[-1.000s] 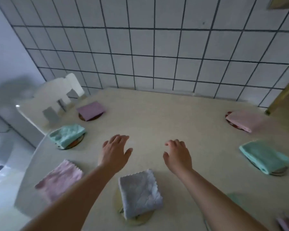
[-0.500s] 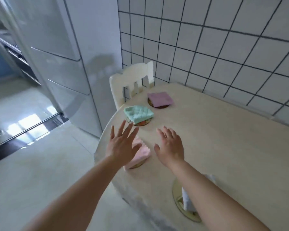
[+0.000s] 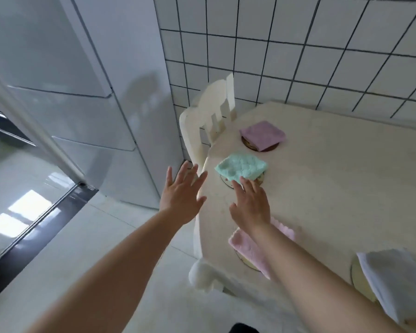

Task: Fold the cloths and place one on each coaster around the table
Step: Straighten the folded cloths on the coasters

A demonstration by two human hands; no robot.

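Folded cloths lie on round coasters along the cream table (image 3: 334, 179): a purple cloth (image 3: 262, 135) at the back, a teal cloth (image 3: 241, 168) nearer, a pink cloth (image 3: 250, 251) partly under my right forearm, and a white cloth (image 3: 394, 282) at the lower right. My right hand (image 3: 250, 206) hovers with straight fingers, its fingertips at the teal cloth's near edge. My left hand (image 3: 181, 194) is spread out past the table's left edge, holding nothing.
A white chair (image 3: 209, 116) stands at the table's far left corner against the tiled wall (image 3: 298, 44). A glossy fridge (image 3: 82, 92) fills the left. Pale floor (image 3: 106, 248) lies below my left arm. Another chair back (image 3: 202, 276) pokes out under the table edge.
The view has swung left and closer to the table's left end. Both hands have moved forward from over the pink cloth toward the teal cloth.
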